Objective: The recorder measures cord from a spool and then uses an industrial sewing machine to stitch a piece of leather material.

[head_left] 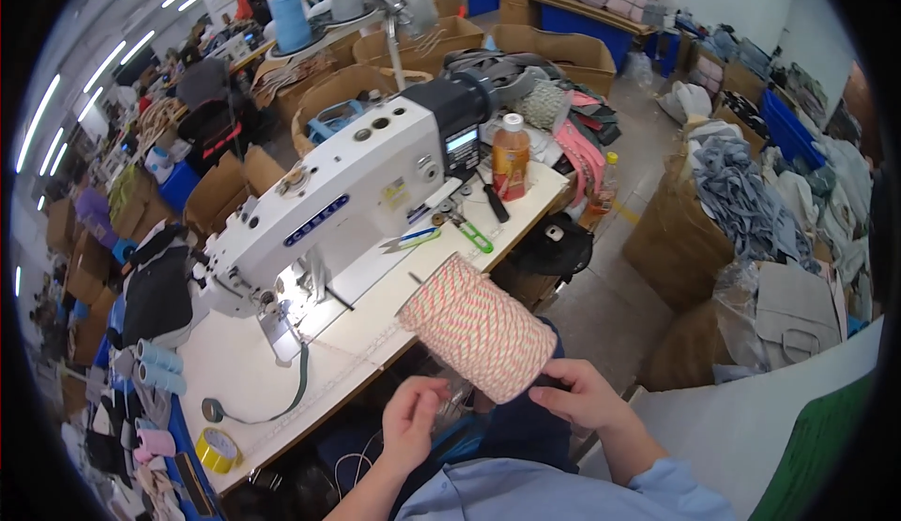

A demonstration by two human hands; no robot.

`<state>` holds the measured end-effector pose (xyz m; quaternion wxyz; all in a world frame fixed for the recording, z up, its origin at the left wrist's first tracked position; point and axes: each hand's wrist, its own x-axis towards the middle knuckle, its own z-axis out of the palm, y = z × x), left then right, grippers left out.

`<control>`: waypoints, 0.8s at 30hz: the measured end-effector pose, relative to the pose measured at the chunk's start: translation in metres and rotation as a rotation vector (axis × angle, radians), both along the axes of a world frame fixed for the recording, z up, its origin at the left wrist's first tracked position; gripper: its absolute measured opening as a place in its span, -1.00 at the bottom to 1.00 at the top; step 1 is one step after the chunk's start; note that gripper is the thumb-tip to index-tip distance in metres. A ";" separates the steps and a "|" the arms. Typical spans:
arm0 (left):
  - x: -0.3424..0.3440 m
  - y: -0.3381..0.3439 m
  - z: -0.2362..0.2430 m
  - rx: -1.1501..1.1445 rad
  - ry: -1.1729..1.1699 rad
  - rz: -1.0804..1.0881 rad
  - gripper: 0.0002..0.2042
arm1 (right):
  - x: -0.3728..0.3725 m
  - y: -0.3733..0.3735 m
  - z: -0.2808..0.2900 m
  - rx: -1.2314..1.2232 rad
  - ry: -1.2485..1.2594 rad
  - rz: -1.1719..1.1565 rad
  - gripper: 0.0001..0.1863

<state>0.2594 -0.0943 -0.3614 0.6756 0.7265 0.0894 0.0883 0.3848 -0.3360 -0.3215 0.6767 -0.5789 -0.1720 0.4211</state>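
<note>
Pink-and-cream cord spool (477, 326) aslant, long axis upper-left to lower-right.

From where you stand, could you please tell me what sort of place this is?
Probably a sewing workshop or garment factory: the white sewing machine, the pale blue thread spools and the heap of grey-blue fabric suggest it.

White table (249, 361): sewing machine (328, 188), bottle (510, 160), yellow tape (218, 451).
</note>
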 end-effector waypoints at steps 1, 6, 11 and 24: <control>0.001 -0.002 0.004 -0.109 -0.013 0.115 -0.74 | -0.001 -0.003 -0.001 -0.011 -0.001 -0.016 -0.68; 0.023 0.016 0.003 -0.067 -0.246 0.333 -0.52 | -0.001 -0.003 0.002 0.036 -0.024 0.004 -0.72; 0.042 0.027 0.005 -0.357 -0.266 -0.028 -0.30 | -0.002 0.000 0.000 0.030 -0.078 0.031 -0.74; 0.057 0.028 0.036 -0.482 0.200 -0.134 -0.55 | -0.016 0.005 -0.002 0.241 0.111 -0.254 -0.46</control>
